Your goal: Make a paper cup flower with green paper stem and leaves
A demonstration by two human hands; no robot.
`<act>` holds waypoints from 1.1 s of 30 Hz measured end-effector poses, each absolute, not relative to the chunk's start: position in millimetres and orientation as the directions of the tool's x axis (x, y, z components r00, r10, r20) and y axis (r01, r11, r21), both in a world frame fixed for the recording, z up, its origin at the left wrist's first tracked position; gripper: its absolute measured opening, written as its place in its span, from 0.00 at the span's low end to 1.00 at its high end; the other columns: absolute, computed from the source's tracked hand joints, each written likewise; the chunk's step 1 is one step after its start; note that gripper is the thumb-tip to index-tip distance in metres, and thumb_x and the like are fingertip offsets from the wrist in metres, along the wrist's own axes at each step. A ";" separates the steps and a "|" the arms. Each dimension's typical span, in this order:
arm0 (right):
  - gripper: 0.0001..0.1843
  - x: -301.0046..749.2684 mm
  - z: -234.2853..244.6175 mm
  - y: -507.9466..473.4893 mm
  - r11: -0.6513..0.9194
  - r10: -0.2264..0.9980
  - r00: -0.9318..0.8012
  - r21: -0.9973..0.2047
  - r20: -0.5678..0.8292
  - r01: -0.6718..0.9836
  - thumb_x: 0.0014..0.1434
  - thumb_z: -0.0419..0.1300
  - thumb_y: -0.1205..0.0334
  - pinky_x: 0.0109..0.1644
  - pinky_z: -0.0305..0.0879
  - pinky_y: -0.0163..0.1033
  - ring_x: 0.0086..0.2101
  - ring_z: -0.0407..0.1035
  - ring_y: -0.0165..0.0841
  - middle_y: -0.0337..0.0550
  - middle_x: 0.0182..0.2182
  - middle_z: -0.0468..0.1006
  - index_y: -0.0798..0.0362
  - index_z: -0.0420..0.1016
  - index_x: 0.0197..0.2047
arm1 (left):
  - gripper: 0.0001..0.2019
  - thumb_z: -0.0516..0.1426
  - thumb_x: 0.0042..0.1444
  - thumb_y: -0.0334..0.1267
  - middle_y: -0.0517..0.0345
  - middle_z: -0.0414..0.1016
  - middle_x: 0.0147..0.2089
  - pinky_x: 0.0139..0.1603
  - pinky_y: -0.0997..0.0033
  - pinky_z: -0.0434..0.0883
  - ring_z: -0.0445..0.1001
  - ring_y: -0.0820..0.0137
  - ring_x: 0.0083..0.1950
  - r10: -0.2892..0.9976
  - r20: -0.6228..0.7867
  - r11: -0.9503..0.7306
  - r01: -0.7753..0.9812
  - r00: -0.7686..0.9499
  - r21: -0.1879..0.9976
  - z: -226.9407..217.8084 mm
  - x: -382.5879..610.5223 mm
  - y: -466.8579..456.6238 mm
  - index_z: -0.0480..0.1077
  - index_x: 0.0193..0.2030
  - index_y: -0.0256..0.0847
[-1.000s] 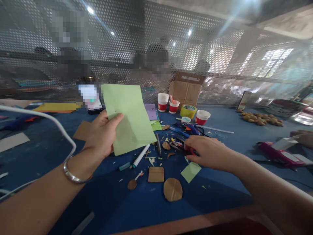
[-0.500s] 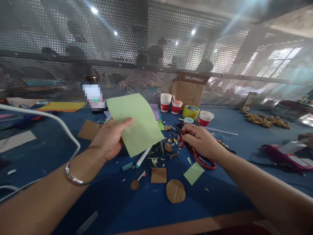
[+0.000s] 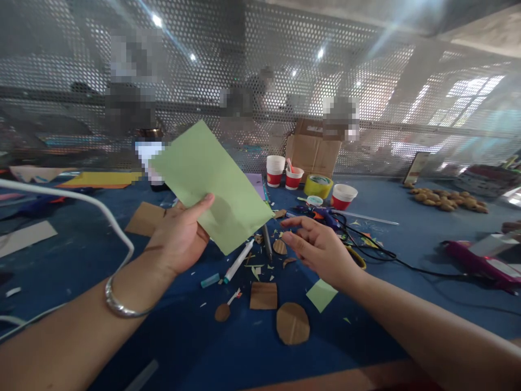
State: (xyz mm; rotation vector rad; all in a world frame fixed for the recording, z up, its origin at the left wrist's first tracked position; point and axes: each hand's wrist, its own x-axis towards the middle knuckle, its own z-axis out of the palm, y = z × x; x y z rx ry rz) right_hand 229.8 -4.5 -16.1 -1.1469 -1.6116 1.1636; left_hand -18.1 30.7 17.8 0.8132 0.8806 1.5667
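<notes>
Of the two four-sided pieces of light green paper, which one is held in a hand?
The large rectangular sheet, gripped in the left hand. The smaller piece lies on the blue table, with no hand holding it.

Sheet [image 3: 220, 187] hides the left hand's [image 3: 185, 239] fingertips, thumb aside, left of centre.
It also covers part of the purple paper [image 3: 257, 184], mid-frame, and of the pixelated phone [image 3: 147, 153], upper left. The right hand [image 3: 321, 252] blocks some of a yellow loop [image 3: 360, 257]. People [image 3: 131, 106] along the top are blurred; the white cable [image 3: 93, 203] is cut by the left edge; central scraps [image 3: 256, 270] are too small to tell.
</notes>
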 end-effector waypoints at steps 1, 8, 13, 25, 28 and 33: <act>0.28 229.7 -17.2 -4.9 0.156 0.963 -0.248 -0.967 0.103 0.204 0.65 0.64 0.40 0.19 0.49 0.30 0.18 0.53 0.23 0.28 0.20 0.59 0.56 0.72 0.54 | 0.26 0.70 0.52 0.31 0.52 0.83 0.56 0.56 0.62 0.80 0.81 0.58 0.58 0.987 0.042 -0.112 -0.478 -0.155 0.871 17.7 -17.5 30.7 0.76 0.59 0.44; 0.26 229.2 -16.7 -6.2 0.158 0.959 -0.254 -0.981 0.125 0.114 0.65 0.65 0.40 0.18 0.46 0.29 0.18 0.50 0.20 0.29 0.21 0.59 0.58 0.74 0.47 | 0.24 0.69 0.54 0.31 0.52 0.81 0.59 0.58 0.59 0.81 0.78 0.55 0.62 0.991 -0.005 -0.062 -0.499 -0.132 0.864 20.7 -10.9 26.3 0.77 0.58 0.44; 0.25 229.6 -16.2 -7.6 0.176 0.958 -0.240 -0.983 0.158 0.057 0.65 0.66 0.41 0.18 0.44 0.29 0.17 0.49 0.19 0.28 0.21 0.59 0.57 0.73 0.45 | 0.18 0.66 0.58 0.30 0.51 0.81 0.60 0.56 0.60 0.81 0.79 0.56 0.61 0.988 -0.010 -0.070 -0.507 -0.153 0.859 22.7 -9.1 24.1 0.78 0.55 0.41; 0.24 237.4 -15.6 -5.4 0.155 0.969 -0.197 -0.988 0.148 0.022 0.64 0.67 0.41 0.19 0.44 0.30 0.19 0.50 0.21 0.30 0.21 0.59 0.55 0.72 0.42 | 0.14 0.64 0.59 0.29 0.54 0.79 0.63 0.58 0.67 0.80 0.72 0.58 0.69 0.981 -0.041 -0.065 -0.519 -0.191 0.852 25.3 -7.9 24.1 0.78 0.53 0.40; 0.25 239.8 -12.3 -3.9 0.159 0.973 -0.172 -0.987 0.156 0.002 0.62 0.68 0.40 0.19 0.44 0.30 0.19 0.50 0.20 0.31 0.23 0.60 0.55 0.72 0.42 | 0.14 0.65 0.59 0.29 0.53 0.80 0.62 0.56 0.67 0.80 0.73 0.57 0.68 0.980 -0.056 -0.051 -0.519 -0.189 0.853 24.9 -6.0 23.1 0.78 0.52 0.40; 0.24 242.1 -12.6 -4.7 0.156 0.960 -0.251 -0.983 0.127 0.099 0.64 0.66 0.41 0.19 0.42 0.30 0.18 0.48 0.20 0.29 0.21 0.58 0.55 0.72 0.43 | 0.13 0.62 0.62 0.28 0.53 0.79 0.62 0.53 0.68 0.81 0.75 0.59 0.65 0.983 -0.035 -0.064 -0.515 -0.181 0.855 24.2 -3.7 21.6 0.78 0.53 0.39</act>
